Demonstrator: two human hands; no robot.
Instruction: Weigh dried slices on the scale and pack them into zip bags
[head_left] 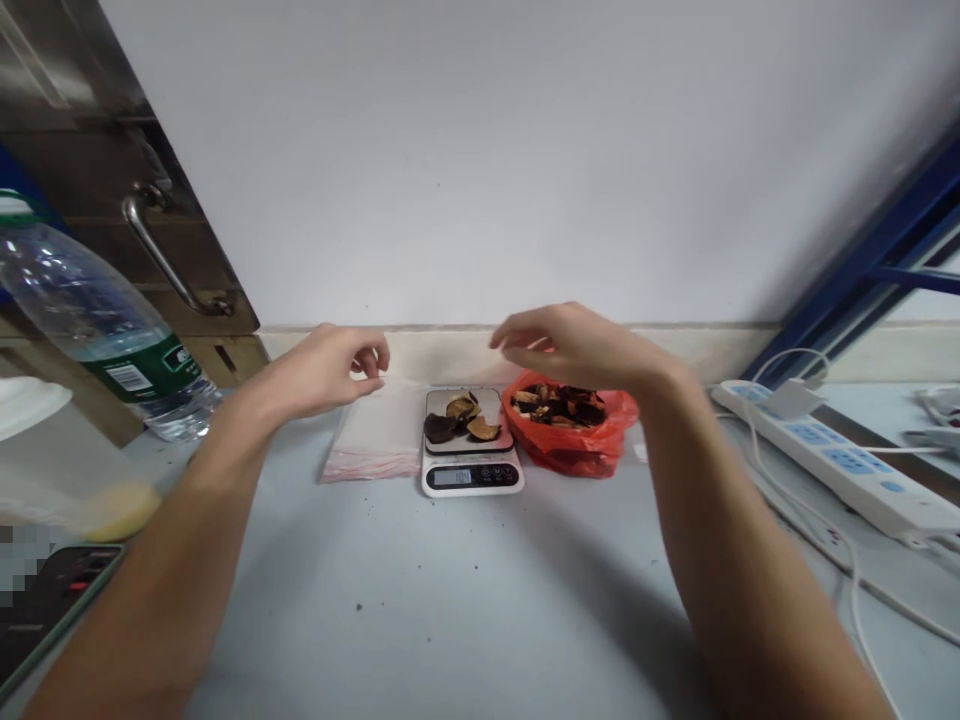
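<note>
A white digital kitchen scale (472,480) stands in the middle with its small display lit. Several dried brown slices (463,418), dark on some sides, lie on its metal plate. My left hand (337,365) hovers over a stack of clear zip bags (379,440) left of the scale, its fingers bent and thumb apart, holding nothing I can see. Above a red plastic bag (574,455) full of dried pieces (559,403), my right hand (562,340) hangs with fingers extended and apart. Nothing shows between those fingers.
A large water bottle (105,310), a pale plastic container (45,450) and a dark phone-like device (56,600) are at the left. On the right lies a white power strip (847,455) with cables (810,540). A wall (465,180) rises behind. Dark crumbs dot the table (420,590).
</note>
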